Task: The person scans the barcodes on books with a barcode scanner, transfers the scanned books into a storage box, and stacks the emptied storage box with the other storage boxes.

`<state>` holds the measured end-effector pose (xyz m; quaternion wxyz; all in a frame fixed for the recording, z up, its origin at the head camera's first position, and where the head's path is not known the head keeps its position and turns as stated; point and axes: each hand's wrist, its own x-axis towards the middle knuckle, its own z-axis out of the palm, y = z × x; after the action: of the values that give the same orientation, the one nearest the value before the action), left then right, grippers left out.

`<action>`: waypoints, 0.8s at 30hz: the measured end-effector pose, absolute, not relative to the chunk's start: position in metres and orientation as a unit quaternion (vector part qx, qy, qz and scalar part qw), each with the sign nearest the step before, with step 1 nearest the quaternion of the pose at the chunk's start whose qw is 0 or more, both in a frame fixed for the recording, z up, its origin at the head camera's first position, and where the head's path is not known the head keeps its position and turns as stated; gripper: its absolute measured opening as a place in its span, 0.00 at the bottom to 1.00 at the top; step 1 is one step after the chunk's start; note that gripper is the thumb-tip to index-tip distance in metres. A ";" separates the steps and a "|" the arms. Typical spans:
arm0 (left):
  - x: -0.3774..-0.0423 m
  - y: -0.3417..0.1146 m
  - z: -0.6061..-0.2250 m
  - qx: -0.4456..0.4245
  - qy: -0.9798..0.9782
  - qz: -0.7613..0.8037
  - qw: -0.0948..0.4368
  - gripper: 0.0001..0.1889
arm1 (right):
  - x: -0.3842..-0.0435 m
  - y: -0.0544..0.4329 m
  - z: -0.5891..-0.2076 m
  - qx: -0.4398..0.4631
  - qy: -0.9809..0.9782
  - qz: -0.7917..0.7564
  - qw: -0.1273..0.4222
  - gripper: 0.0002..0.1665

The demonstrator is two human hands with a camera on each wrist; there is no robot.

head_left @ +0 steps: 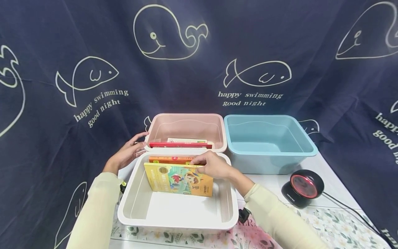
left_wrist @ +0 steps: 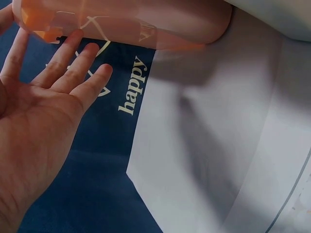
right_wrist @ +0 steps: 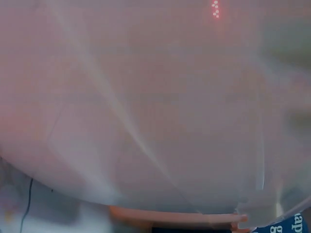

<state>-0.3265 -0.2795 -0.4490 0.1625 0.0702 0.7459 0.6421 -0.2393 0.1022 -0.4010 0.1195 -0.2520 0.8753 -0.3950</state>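
Observation:
A yellow picture book point(head_left: 180, 180) leans upright in the white bin point(head_left: 130, 211), its illustrated cover facing me. My right hand point(head_left: 214, 165) pinches its top edge near the right corner, with the thumb in front of the cover. Behind it stands an orange book point(head_left: 168, 159), mostly hidden. My left hand point(head_left: 129, 154) is at the left side of the pink bin point(head_left: 189, 122), fingers extended along its rim. In the left wrist view that hand's palm point(left_wrist: 43, 111) faces the camera with fingers spread. A red book point(head_left: 180, 145) stands in the pink bin, with a white-edged book point(head_left: 186, 140) behind it.
A blue bin point(head_left: 270, 154) stands to the right of the pink one. Farther right a round black device point(head_left: 306, 185) with a red-lit top trails a cable. Dark fabric with fish drawings point(head_left: 174, 86) hangs behind. A pale blurred surface point(right_wrist: 146, 107) fills most of the right wrist view.

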 end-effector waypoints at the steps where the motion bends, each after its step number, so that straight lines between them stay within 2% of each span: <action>1: -0.326 -0.279 -0.449 0.069 0.746 0.642 0.163 0.32 | -0.239 0.102 -0.401 -0.248 0.876 -0.397 0.119 0.14; 12: -0.326 -0.277 -0.450 0.070 0.743 0.646 0.162 0.31 | -0.234 0.108 -0.395 -0.229 0.839 -0.476 0.131 0.16; 24: -0.329 -0.281 -0.451 0.067 0.747 0.642 0.160 0.29 | -0.226 0.125 -0.344 -0.235 0.812 -0.525 0.103 0.15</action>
<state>-0.3289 -0.2808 -0.4510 0.1602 0.0671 0.7472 0.6416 -0.2258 0.1251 -0.3441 0.1029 -0.2346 0.8119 -0.5246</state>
